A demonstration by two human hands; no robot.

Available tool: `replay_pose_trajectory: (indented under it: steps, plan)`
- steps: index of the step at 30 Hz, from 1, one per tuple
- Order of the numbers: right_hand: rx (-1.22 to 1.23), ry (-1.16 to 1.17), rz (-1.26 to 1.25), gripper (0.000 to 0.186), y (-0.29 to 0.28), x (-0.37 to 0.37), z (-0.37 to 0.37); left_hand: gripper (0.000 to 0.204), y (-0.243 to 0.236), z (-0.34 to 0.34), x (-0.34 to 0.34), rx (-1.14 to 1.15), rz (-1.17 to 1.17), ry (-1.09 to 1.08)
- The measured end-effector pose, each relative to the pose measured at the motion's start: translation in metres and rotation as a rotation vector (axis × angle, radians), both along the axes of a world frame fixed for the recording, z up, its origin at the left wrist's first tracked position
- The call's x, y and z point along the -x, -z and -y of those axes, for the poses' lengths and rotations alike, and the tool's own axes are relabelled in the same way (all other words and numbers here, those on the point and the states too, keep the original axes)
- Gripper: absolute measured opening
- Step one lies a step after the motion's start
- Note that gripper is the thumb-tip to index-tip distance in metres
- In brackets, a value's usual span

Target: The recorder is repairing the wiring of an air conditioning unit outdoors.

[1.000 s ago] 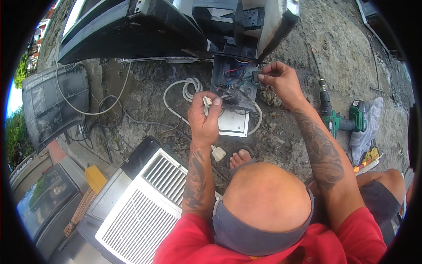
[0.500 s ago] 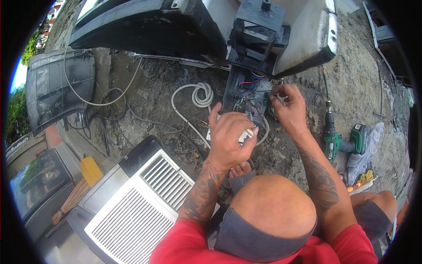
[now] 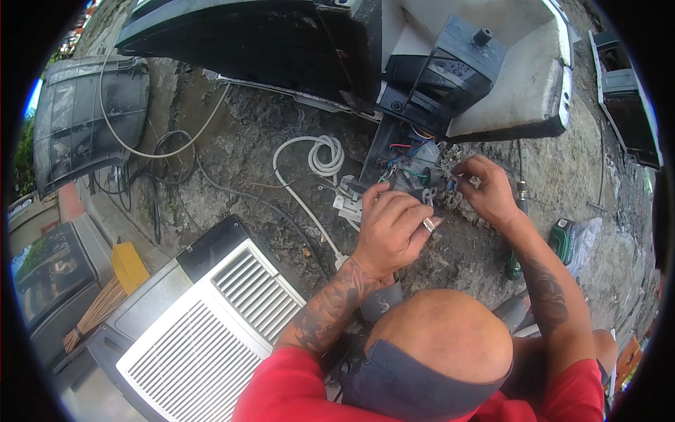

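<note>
My left hand (image 3: 395, 228) is closed, with a small silvery metal piece (image 3: 430, 224) between thumb and fingers. Just beyond its fingertips is a dark forked piece (image 3: 429, 196); I cannot tell if the hand touches it. Fingers of my right hand (image 3: 489, 188) are pinched together beside loose wire ends; what they hold is too small to make out. Both hands are at the near end of a dark open wiring box (image 3: 377, 151). Red, blue and green wires (image 3: 406, 156) lie inside it. A white plastic piece (image 3: 346, 205) sits left of my left hand.
A large casing (image 3: 492, 116) with a dark bracket (image 3: 467, 60) stands behind the box. Coiled white cable (image 3: 327, 156) lies left on rough ground. A white louvred panel (image 3: 211, 337) is at near left, and a green cordless drill (image 3: 561, 241) at right, partly behind my arm.
Both hands have shifted slightly right in the picture. The right hand is now lower against the box, with its fingers still pinched. More of the white plastic piece shows beside the left hand.
</note>
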State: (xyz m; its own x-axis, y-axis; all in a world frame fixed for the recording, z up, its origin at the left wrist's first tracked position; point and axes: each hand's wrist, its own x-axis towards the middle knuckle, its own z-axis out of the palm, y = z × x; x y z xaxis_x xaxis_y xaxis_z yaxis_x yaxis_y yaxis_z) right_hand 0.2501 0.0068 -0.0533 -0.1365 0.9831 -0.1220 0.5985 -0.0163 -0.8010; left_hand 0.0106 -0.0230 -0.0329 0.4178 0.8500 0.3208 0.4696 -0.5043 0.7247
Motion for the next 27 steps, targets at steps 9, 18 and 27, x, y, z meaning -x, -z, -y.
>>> replay_pose_trajectory:
  steps: [9, 18, 27]
  plan:
    - [0.236, -0.144, 0.206, 0.014, -0.048, -0.068, 0.006, 0.027, -0.008, -0.008, -0.008, -0.006, -0.066, 0.161]
    - [0.094, -0.298, 0.04, 0.058, -0.047, -0.01, -0.003, 0.027, -0.017, -0.014, 0.015, -0.028, 0.049, -0.204]
    - [-0.235, -0.178, 0.176, 0.034, -0.035, 0.015, 0.02, 0.028, -0.022, -0.009, 0.086, 0.318, -0.47, -0.301]
